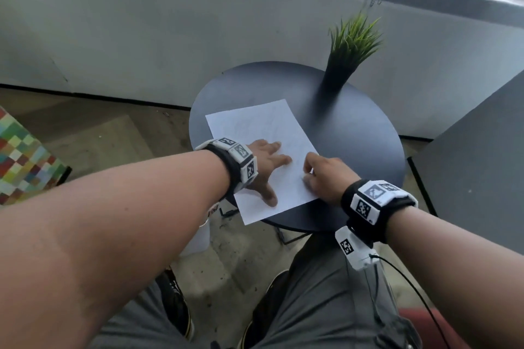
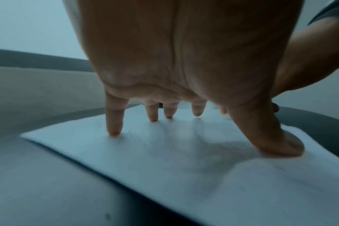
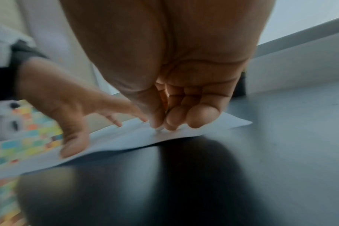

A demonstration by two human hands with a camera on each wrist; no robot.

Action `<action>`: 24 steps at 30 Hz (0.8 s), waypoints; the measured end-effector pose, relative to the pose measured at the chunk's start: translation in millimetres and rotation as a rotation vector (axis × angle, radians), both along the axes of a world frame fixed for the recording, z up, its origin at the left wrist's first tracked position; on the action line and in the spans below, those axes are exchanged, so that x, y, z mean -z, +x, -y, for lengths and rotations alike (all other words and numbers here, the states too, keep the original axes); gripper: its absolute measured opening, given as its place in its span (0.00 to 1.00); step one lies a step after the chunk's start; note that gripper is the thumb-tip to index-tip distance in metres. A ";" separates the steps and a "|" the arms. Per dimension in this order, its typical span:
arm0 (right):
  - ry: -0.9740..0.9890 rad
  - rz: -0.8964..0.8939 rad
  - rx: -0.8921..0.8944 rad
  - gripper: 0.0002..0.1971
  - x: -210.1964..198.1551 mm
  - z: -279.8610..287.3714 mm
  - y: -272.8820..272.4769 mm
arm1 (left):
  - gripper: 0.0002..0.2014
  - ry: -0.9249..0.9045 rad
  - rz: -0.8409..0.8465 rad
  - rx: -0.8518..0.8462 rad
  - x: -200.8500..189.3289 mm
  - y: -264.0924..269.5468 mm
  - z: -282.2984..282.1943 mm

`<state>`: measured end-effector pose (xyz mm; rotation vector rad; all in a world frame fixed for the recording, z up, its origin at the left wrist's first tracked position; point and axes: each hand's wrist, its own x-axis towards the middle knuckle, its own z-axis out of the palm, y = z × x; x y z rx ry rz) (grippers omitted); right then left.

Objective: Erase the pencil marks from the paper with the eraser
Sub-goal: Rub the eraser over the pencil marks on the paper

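Observation:
A white sheet of paper (image 1: pixel 255 125) with faint pencil marks lies on the round black table (image 1: pixel 354 136), its near corner hanging over the edge. My left hand (image 1: pixel 266 170) presses it flat, with spread fingertips (image 2: pixel 114 130) and thumb on the sheet. My right hand (image 1: pixel 307 173) is at the paper's right edge, thumb and curled fingers pinched together. In the right wrist view a small pale tip, the eraser (image 3: pixel 158 129), pokes out of that pinch and touches the paper (image 3: pixel 126 137). Most of the eraser is hidden.
A potted grass plant (image 1: pixel 346 51) stands at the table's far side. A grey panel (image 1: pixel 482 164) rises to the right, a colourful chequered seat (image 1: pixel 19 159) sits to the left, and a wall under a window lies behind. My knees are below the table's near edge.

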<state>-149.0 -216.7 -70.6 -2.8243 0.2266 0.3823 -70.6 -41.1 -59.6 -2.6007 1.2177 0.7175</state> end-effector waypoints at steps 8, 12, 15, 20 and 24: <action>-0.065 -0.016 -0.016 0.06 -5.2 5.5 -2.8 | 0.61 0.184 0.013 0.035 -1.1 1.5 7.1; -0.039 -0.038 -0.206 0.08 -0.4 -25.3 -16.9 | 0.63 0.200 0.019 0.036 -0.5 3.5 14.0; 0.016 -0.070 -0.257 0.04 -5.3 -25.2 -14.2 | 0.65 0.219 0.003 0.002 2.2 5.2 12.4; -0.064 0.064 -0.010 0.06 2.0 -8.5 10.9 | 0.67 0.213 -0.018 -0.037 4.4 7.8 11.7; 0.015 -0.046 -0.294 0.12 0.7 -22.5 0.0 | 0.68 0.201 -0.009 -0.024 6.2 9.7 12.6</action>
